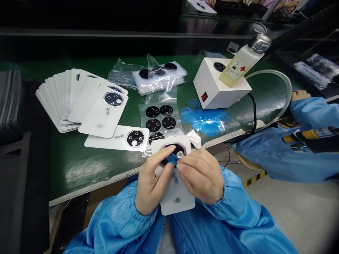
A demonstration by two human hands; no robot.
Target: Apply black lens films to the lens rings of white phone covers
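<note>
My left hand (154,180) and my right hand (201,175) meet over a white phone back cover (177,206) near the bench's front edge. At its upper end is a black octagonal camera lens plate (181,149), with shiny blue film (171,158) on it. My left thumb and index finger are closed on the film-faced plate. Right fingertips pinch together at the film's right edge, beside a pale round spot; exactly what lies between them is hidden. Another white cover (116,138) with a black lens plate lies on the bench to the left.
White covers (59,95) lie fanned out at left. A clear sheet of black lens plates (160,120) sits mid-bench, before a bagged white stack (159,79). Blue film scraps (208,121) lie near a white box (221,88) bearing a tilted bottle (242,61). Another person's sleeve (314,112) is at right.
</note>
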